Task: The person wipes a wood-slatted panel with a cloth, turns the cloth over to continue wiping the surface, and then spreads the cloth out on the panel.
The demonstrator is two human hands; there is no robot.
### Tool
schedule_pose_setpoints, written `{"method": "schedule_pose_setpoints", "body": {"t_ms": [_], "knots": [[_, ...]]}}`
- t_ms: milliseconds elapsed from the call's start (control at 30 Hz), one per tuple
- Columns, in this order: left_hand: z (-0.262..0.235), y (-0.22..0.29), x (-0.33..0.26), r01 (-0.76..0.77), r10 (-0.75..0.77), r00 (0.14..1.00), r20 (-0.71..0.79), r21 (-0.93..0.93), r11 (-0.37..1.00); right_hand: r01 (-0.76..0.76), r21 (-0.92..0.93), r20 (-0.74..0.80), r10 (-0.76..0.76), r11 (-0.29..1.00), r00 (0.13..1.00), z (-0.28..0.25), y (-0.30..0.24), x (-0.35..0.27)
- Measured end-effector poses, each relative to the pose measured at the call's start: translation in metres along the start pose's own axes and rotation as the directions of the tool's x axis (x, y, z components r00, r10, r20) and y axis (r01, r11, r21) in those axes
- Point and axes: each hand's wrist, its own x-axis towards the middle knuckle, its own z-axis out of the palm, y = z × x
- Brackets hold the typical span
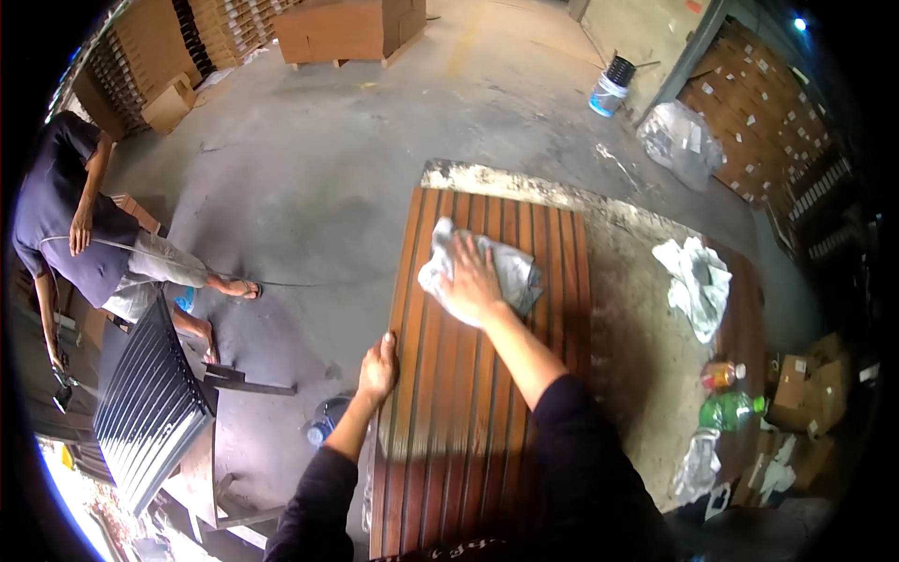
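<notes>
My right hand (471,281) presses flat, fingers spread, on a crumpled grey rag (510,272) lying on the upper half of a brown slatted wooden panel (449,421). The panel rests lengthwise on a worn worktable (637,337). My left hand (378,367) clasps the panel's left edge, thumb on top and fingers curled around the side, holding nothing else. A second crumpled white cloth (695,281) lies well apart on the table's right side, with 2 plastic bottles (730,393), 1 orange and 1 green, nearer the right rim. To my left, another person (84,244) sits beside a dark ribbed panel (150,412). A white bucket (609,89) stands on the concrete floor beyond.
</notes>
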Motion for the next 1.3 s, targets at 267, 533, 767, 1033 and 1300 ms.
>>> {"method": "schedule_pose_setpoints", "body": {"t_ms": [267, 533, 767, 1033, 1300], "knots": [[0.006, -0.005, -0.003, 0.007, -0.004, 0.998, -0.068, 0.038, 0.999, 0.023, -0.048, -0.016, -0.024, 0.999, 1.0, 0.019, -0.011, -0.024], [0.005, 0.004, -0.017, 0.032, -0.031, 0.998, -0.046, 0.029, 0.999, -0.151, 0.021, -0.052, 0.152, 0.988, 0.987, -0.008, 0.022, 0.108], [0.005, -0.002, -0.004, 0.038, -0.034, 0.999, -0.032, 0.12, 0.992, -0.057, 0.103, -0.053, 0.062, 0.993, 0.997, 0.015, 0.006, 0.057], [0.004, -0.003, -0.009, 0.017, -0.02, 1.0, 0.022, 0.141, 0.99, -0.119, 0.039, -0.033, 0.121, 0.992, 0.992, -0.007, 0.016, 0.092], [0.002, 0.012, -0.003, 0.063, -0.065, 0.998, 0.015, 0.107, 0.992, -0.08, 0.08, -0.031, 0.082, 0.994, 0.996, 0.003, 0.002, 0.035]]}}
